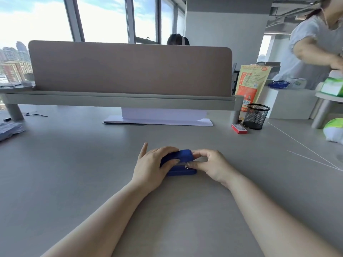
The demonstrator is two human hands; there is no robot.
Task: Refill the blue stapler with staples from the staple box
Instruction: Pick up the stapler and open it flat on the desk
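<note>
The blue stapler (182, 158) lies on the grey desk (92, 164) in the middle, between both hands. My left hand (150, 166) wraps over its left end, fingers curled across the top. My right hand (211, 165) pinches the stapler's right end, thumb on top and fingertips at the gap between lid and base. The lid looks slightly raised there, with a strip of metal showing. A small red staple box (239, 128) lies closed on the desk far to the right, beside a black mesh pen cup (256, 116).
A brown divider panel (130, 69) on a grey rail crosses the back of the desk, with white paper (157, 120) under it. An orange snack bag (250, 84) stands behind the cup. A person stands at the far right; another sits behind the divider.
</note>
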